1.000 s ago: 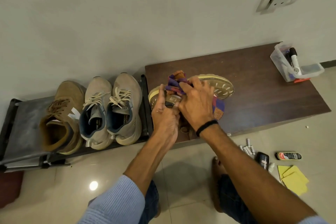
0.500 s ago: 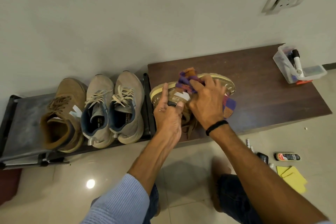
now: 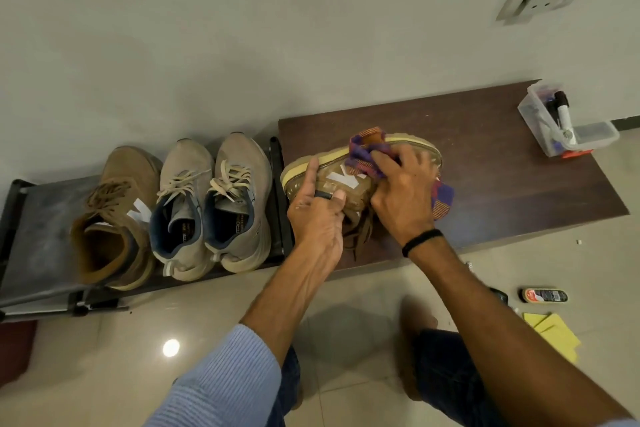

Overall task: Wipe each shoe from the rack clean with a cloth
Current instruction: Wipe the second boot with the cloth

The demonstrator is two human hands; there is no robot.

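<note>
beyond the left hand (image 3: 317, 218) and the right hand (image 3: 403, 198) rises a plain wall (image 3: 242, 28), and a pale tiled floor (image 3: 104, 357) spreads beneath the forearms. under both hands runs a dark wooden bench (image 3: 502, 170), reaching well out to the right of the right hand. just left of the left hand stands a black shoe rack (image 3: 31, 218). it carries a pair of grey sneakers (image 3: 211, 208) nearest that hand and a brown boot (image 3: 110, 218) further left.

the brown shoe (image 3: 346, 184) being wiped lies on its side on the bench between the hands, its yellow-edged sole turned toward the wall. the left hand grips its heel end, index finger stretched along the sole edge and the other fingers curled round the upper. the right hand holds a bunched purple and orange cloth (image 3: 363, 158) and presses it against the shoe's side, with bent fingers spread over it. part of the cloth hangs out to the right of that hand.

far right of the right hand, a clear plastic box (image 3: 557, 135) of small items sits at the bench's end. on the floor right of the right forearm lie yellow cloths (image 3: 554, 333) and a dark polish container (image 3: 543, 295). a black band (image 3: 420, 241) circles the right wrist, and a dark ring (image 3: 322, 195) sits on a left finger.
</note>
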